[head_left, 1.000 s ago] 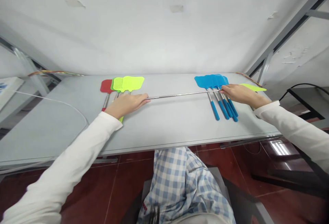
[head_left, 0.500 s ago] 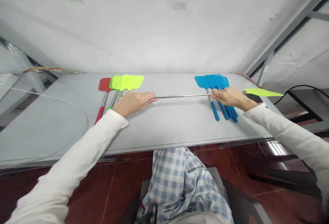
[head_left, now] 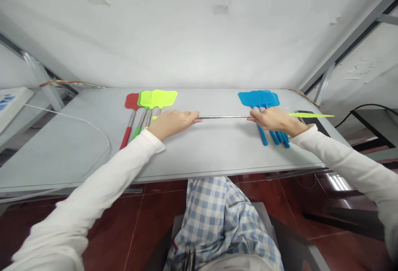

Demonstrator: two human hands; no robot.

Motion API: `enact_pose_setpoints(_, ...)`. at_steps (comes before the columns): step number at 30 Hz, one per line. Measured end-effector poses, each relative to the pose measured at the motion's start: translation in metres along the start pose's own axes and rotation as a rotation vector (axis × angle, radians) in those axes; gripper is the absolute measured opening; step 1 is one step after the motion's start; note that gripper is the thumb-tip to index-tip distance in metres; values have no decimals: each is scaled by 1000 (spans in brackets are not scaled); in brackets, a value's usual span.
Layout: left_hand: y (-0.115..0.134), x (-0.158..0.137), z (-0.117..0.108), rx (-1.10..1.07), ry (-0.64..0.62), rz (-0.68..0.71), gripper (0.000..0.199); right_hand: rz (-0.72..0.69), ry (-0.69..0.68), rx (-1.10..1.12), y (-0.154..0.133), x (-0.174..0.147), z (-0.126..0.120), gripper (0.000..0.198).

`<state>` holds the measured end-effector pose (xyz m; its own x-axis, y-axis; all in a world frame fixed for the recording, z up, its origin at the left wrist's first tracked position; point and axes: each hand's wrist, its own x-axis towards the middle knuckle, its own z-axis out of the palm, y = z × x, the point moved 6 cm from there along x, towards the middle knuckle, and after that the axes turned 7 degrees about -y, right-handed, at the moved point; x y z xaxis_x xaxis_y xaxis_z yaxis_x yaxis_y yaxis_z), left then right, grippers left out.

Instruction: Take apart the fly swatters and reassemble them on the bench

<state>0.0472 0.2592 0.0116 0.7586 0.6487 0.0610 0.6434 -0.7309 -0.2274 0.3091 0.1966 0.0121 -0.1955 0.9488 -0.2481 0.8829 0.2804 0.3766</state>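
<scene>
A yellow fly swatter with a metal telescopic rod is held level above the table. My left hand is closed around its left end, where a bit of yellow handle shows. Toward the other end, my right hand grips the rod near the swatter's head, which is seen edge-on. Beside my left hand lie a red fly swatter, green ones and a yellow fly swatter, their heads overlapping. Several blue fly swatters lie fanned under my right hand, which hides part of their rods.
The grey table stands against a white wall. A dark phone-like object lies behind my right wrist. On the left are a white cable and a white box. Thin coloured wires run along the back corners.
My hands have come closer together, and the visible rod between them is shorter. The held swatter's head has turned edge-on and moved left. The view has shifted slightly.
</scene>
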Motion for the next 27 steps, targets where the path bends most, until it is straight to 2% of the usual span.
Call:
enact_pose_setpoints(5, 41, 17, -8, 24, -21, 55, 45, -81, 26, 17, -39, 16, -21, 52)
enact_pose_setpoints(10, 64, 27, -10, 7, -45, 96, 46, -155, 44, -33, -61, 25, -21, 54)
enact_pose_setpoints(14, 56, 26, -5, -28, -29, 95, 45, -202, 168, -87, -54, 14, -28, 40)
enact_pose_setpoints(16, 45, 21, -5, -17, -21, 61, 46, -149, 267, -211, -42, 2, -37, 30)
enact_pose_setpoints(18, 35, 13, -9, 0, -5, 17, 47, -47, 306, -348, -29, -9, -45, 26)
enact_pose_setpoints(22, 23, -3, -21, 29, 25, -24, 51, 19, 189, -367, -17, -23, -47, 31)
enact_pose_setpoints(27, 30, -3, -23, 44, -9, 30, 49, -81, 31, -275, -36, -20, -43, 32)
